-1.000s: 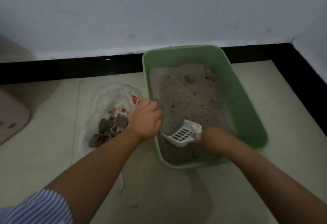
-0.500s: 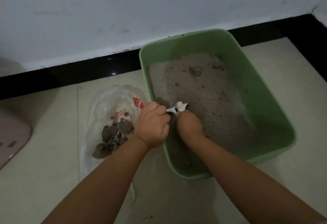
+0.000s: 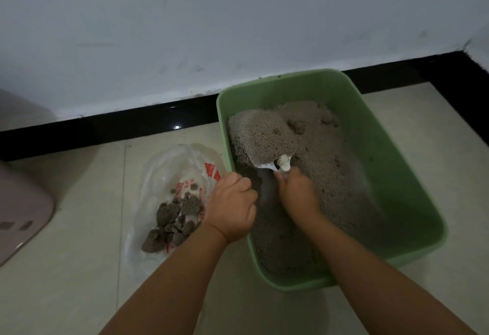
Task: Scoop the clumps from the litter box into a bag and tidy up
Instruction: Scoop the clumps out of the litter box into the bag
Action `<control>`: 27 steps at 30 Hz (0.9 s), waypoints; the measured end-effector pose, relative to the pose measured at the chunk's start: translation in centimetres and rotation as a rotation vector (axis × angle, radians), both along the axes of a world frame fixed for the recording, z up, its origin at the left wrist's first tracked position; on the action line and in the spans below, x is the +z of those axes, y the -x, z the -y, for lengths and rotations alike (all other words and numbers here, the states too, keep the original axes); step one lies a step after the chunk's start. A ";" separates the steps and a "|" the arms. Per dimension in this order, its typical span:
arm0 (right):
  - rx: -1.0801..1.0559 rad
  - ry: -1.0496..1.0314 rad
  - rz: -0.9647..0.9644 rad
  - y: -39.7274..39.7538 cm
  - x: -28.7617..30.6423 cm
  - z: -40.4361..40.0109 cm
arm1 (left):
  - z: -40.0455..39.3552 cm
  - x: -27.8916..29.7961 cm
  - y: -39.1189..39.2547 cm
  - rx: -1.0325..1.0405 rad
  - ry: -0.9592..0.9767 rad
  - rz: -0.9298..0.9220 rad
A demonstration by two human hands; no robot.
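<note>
Litter box [image 3: 412, 176]: left hand [image 3: 230, 206] grips its rim, right hand [image 3: 299, 194] grips the heaped scoop [image 3: 264, 138].

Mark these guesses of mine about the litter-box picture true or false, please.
1. The white slotted plastic scoop is heaped with litter. True.
2. The right hand holds that scoop's handle. True.
3. The green rectangular plastic litter box stands away from the wall. False: its far rim is against the white wall.
4. The clear plastic bag with red print is empty. False: dark grey clumps lie in it.
5. The left hand grips the box's near-left rim. True.
</note>
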State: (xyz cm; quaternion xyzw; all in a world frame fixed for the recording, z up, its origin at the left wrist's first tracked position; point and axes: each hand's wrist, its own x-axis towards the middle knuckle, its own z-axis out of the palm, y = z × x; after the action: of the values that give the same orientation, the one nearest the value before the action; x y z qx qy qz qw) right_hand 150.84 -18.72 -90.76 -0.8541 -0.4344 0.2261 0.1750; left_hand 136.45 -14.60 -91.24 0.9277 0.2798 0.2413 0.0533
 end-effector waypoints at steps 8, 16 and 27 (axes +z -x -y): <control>0.052 -0.064 0.016 -2.5 2.0 3.0 | 0.1 0.2 0.0 0.016 -0.006 -0.034; 0.101 -0.027 0.128 -5.2 2.9 5.8 | 0.2 0.2 0.0 0.021 -0.036 -0.095; 0.250 0.033 0.079 -4.7 3.0 6.0 | 0.4 0.5 0.0 0.053 -0.020 -0.095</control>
State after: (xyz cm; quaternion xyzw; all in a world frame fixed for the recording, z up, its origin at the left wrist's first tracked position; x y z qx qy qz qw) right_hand 155.59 -24.75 -87.78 -0.8043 -0.5404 0.2193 0.1139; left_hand 136.50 -14.97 -90.70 0.9309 0.3040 0.2010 0.0245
